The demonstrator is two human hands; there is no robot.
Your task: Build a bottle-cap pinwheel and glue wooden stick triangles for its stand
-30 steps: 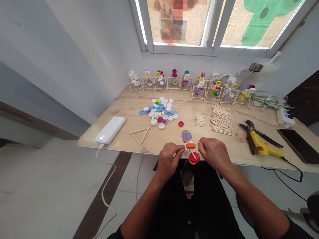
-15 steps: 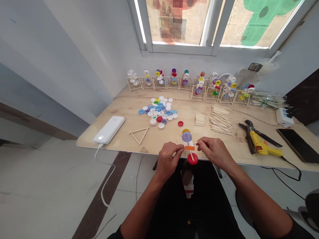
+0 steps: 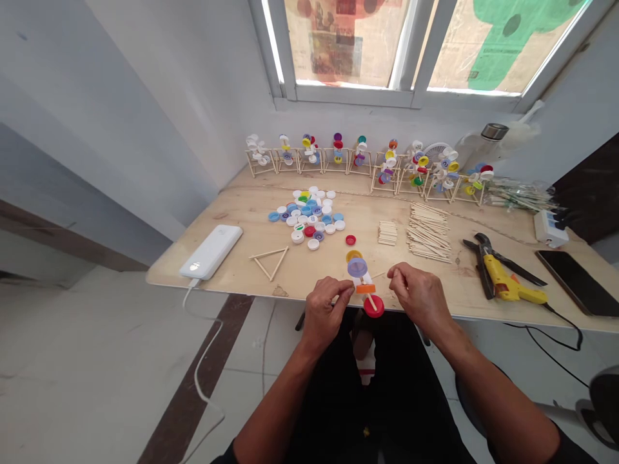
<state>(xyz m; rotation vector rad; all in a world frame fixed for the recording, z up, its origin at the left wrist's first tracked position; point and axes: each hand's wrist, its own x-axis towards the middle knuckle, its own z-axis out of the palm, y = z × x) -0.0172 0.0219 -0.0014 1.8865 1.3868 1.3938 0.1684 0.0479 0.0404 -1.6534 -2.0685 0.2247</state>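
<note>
My left hand [image 3: 331, 306] pinches a bottle-cap wheel [image 3: 365, 289] by its left side at the table's front edge. Yellow, lilac, orange and red caps sit around sticks at its middle. A thin wooden stick [image 3: 378, 276] points out from the wheel toward the right. Just past that stick's end, my right hand [image 3: 418, 293] is closed, fingers curled against the thumb, and nothing shows between them. A single red cap [image 3: 351, 240] lies on the table beyond the wheel. Left of my hands lies a triangle of sticks [image 3: 269, 263].
Loose caps [image 3: 309, 218] are heaped mid-table. Short sticks [image 3: 387, 233] and longer sticks [image 3: 429, 233] lie to the right, then pliers [image 3: 483, 267], a yellow glue gun [image 3: 507, 280] and a phone [image 3: 580, 282]. Finished cap wheels on stands [image 3: 338, 154] line the back. A power bank [image 3: 211, 251] lies left.
My right hand has drawn a little to the right, away from the stick. The wheel's upper caps have tilted leftward, while my left hand keeps its hold.
</note>
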